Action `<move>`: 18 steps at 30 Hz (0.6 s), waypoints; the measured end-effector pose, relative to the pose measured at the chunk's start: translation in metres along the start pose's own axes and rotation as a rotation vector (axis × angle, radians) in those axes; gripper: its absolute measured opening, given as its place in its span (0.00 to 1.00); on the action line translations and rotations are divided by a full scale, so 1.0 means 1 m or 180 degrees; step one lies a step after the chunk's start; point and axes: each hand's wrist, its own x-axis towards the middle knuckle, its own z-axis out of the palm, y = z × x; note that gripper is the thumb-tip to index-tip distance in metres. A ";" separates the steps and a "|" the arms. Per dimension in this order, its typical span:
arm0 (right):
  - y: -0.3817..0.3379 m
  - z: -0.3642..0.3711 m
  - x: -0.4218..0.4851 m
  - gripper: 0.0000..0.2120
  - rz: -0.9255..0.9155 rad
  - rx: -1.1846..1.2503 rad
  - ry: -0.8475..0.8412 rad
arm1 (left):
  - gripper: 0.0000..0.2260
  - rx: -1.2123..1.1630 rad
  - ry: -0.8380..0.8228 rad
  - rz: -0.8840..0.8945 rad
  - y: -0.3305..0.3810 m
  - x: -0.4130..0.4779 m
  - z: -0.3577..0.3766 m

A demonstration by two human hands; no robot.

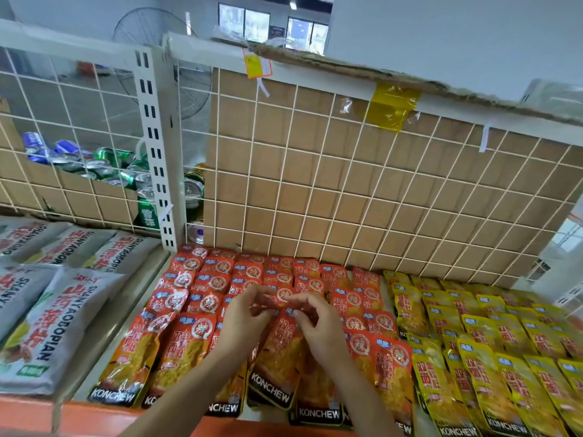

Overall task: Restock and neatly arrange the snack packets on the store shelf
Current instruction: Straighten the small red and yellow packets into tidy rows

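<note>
**A:** What can you read on the stock?

**B:** The red snack packets (186,339) carry "KONCHEW" in white along their bottom edge, with a round red seal near the top. The yellow snack packets (479,367) to their right show the same "KONCHEW". The grey bags (47,326) on the left read "SHANYAOBOPIAN".

**A:** And the hands?

**B:** Both are over the middle of the red rows. The left hand (244,316) and right hand (318,323) pinch the top edge of one red packet (277,361) between fingertips and thumbs; it lies overlapping its neighbours.

**A:** How much room is there?

**B:** Little. Red packets lie in overlapping rows from the orange front lip (94,419) back to the white wire grid (347,184), and the yellow ones butt against them on the right. A bare white strip (126,310) runs between the red packets and the grey bags.

**A:** What stands behind?

**B:** Brown cardboard (378,171) backs the grid, patched with yellow tape (391,105). A slotted white upright (154,146) divides the bays; through the mesh left of it are green and blue drink cans (104,165) in a carton, and a floor fan (157,36) beyond.
</note>
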 end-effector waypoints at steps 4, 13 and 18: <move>-0.012 -0.012 0.007 0.13 0.0101 0.0437 0.0228 | 0.08 -0.0664 -0.0456 -0.0603 0.010 -0.004 0.000; -0.010 -0.030 0.001 0.17 0.0902 0.0726 0.0325 | 0.05 -0.0348 -0.1023 -0.0511 0.016 -0.012 0.010; -0.003 -0.038 -0.014 0.21 0.1276 0.0778 -0.0024 | 0.07 -0.0278 -0.1044 -0.0459 0.015 -0.012 0.021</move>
